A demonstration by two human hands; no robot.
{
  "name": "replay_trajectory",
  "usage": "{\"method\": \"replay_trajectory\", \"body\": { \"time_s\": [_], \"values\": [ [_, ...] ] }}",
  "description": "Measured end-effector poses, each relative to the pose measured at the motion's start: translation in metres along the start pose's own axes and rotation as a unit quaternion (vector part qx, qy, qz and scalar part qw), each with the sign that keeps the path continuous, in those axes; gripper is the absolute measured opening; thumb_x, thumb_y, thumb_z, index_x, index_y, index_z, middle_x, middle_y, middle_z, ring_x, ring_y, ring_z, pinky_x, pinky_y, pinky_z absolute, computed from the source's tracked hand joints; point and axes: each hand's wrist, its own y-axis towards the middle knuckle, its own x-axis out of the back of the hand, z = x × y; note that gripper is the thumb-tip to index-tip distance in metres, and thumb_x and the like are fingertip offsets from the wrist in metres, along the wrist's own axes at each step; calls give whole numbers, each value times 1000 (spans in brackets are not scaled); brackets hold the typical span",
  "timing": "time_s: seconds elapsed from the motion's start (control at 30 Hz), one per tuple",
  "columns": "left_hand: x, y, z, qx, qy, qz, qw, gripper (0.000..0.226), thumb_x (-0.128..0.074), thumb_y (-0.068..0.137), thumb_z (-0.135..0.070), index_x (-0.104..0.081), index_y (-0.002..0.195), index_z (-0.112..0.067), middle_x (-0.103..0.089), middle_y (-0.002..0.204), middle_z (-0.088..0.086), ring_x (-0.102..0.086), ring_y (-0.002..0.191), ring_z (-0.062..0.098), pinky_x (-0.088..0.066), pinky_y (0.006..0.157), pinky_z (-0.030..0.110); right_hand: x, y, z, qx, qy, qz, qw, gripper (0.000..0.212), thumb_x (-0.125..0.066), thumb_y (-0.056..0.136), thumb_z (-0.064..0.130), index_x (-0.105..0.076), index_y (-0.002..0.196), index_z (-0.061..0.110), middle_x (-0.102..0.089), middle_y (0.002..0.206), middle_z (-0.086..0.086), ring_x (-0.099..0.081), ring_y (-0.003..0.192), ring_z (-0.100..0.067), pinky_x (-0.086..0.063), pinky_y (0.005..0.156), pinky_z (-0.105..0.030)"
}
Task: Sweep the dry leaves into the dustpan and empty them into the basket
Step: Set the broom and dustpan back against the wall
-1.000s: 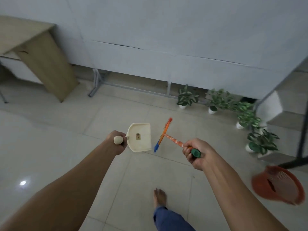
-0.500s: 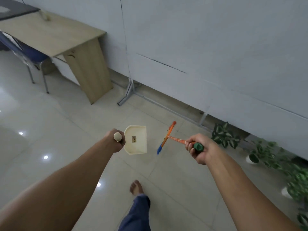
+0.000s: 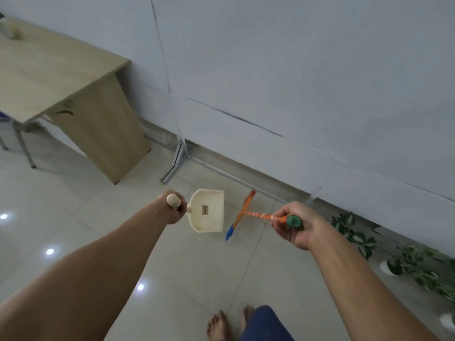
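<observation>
The person's left hand (image 3: 172,211) is curled tight around the dustpan handle (image 3: 175,202), whose rounded wooden knob sticks up out of the fist. The cream dustpan (image 3: 209,212) hangs low over the pale floor tiles (image 3: 81,217), a small label in the middle of its pan, its straight open edge turned to the person's right; whether it touches the floor cannot be told. Just beside that edge, and apart from it, is the broom head (image 3: 242,214), an orange bar with blue bristles at its near end, set roughly parallel to the pan's mouth. The right hand (image 3: 296,228) grips the top of the broom handle (image 3: 264,215), fingers wrapped round the orange patterned shaft, with the green cap (image 3: 294,221) showing above the thumb. A tiny pale speck (image 3: 199,239) lies on the tile just below the dustpan, too small to identify. The person's bare feet (image 3: 218,326) and a blue trouser leg (image 3: 264,324) show at the bottom edge. A wooden desk (image 3: 61,77) stands at the left against the grey wall panels (image 3: 307,77), with a blurred object (image 3: 8,29) on its surface at the far corner. A metal bracket (image 3: 177,161) props the wall's foot, and potted plants (image 3: 354,233) line the wall at the right.
</observation>
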Motion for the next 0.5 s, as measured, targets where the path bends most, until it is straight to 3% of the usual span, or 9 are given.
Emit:
{"method": "replay_trajectory", "body": {
  "time_s": [0.03,0.1,0.2,0.3,0.4,0.5],
  "values": [
    [-14,6,-7,12,-7,-1,1000,10,-56,88,4,-56,79,0,-50,83,15,-52,60,16,-41,29,16,-4,4,8,-2,-9,12,1000,9,-45,87,-4,-55,87,-3,-53,67,-16,-53,33,-14,-51,36,-24],
    [-47,16,-25,1,98,-30,995,8,-54,90,4,-53,82,2,-50,85,15,-52,62,18,-42,29,18,-16,13,39,6,4,35,999,11,-46,88,-2,-56,84,-2,-52,67,-14,-53,33,-14,-51,36,-23],
    [-98,20,-51,-21,175,-23,984,10,-53,92,0,-53,100,4,-54,101,20,-52,61,20,-41,28,18,-37,38,84,68,-10,66,995,16,-50,91,9,-64,93,0,-56,71,-14,-58,40,-16,-53,40,-23],
    [-148,23,-75,-25,232,-5,972,8,-47,94,-1,-52,97,4,-53,99,23,-52,48,17,-41,29,17,-58,65,125,144,-47,40,988,34,-45,98,25,-69,94,1,-65,73,-22,-65,56,-26,-56,51,-30],
    [-193,43,-100,-33,289,15,957,6,-47,95,-2,-50,92,2,-53,94,22,-49,43,15,-42,30,17,-77,86,161,177,-35,59,982,37,-38,97,21,-70,100,2,-68,78,-27,-68,65,-32,-57,62,-36],
    [-233,62,-111,-22,346,26,938,9,-48,96,-2,-49,90,4,-53,89,21,-50,38,16,-44,31,17,-91,102,186,207,-91,68,972,30,-39,93,6,-67,105,6,-69,79,-23,-68,65,-29,-56,62,-34]
  ]
}}
